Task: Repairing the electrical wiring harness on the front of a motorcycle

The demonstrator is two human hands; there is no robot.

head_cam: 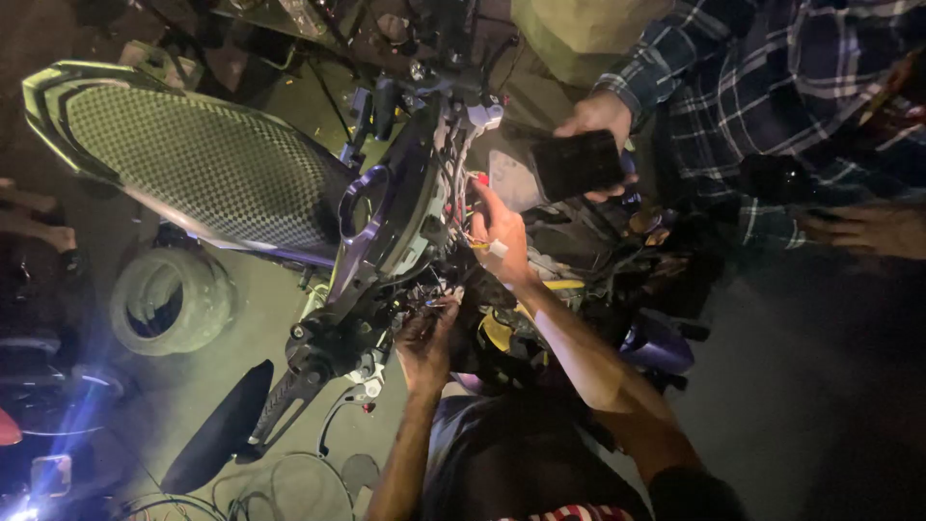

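Note:
A scooter with its front panels off lies under me, its wiring (pixel 461 183) exposed. My right hand (pixel 503 232) reaches into the wiring and pinches a small white connector (pixel 498 249) with red and yellow wires. My left hand (pixel 424 338) is lower, its fingers curled on dark wires (pixel 436 301) by the frame. Another person in a plaid sleeve (pixel 752 87) holds a dark phone (pixel 577 164) just above my right hand.
The scooter's checkered seat (pixel 193 164) stretches to the left. A tyre (pixel 169 301) lies on the concrete floor beneath it. A black mudguard (pixel 220 425) and loose cables (pixel 289 487) lie at the bottom left. Someone's hand (pixel 868 230) rests at the right edge.

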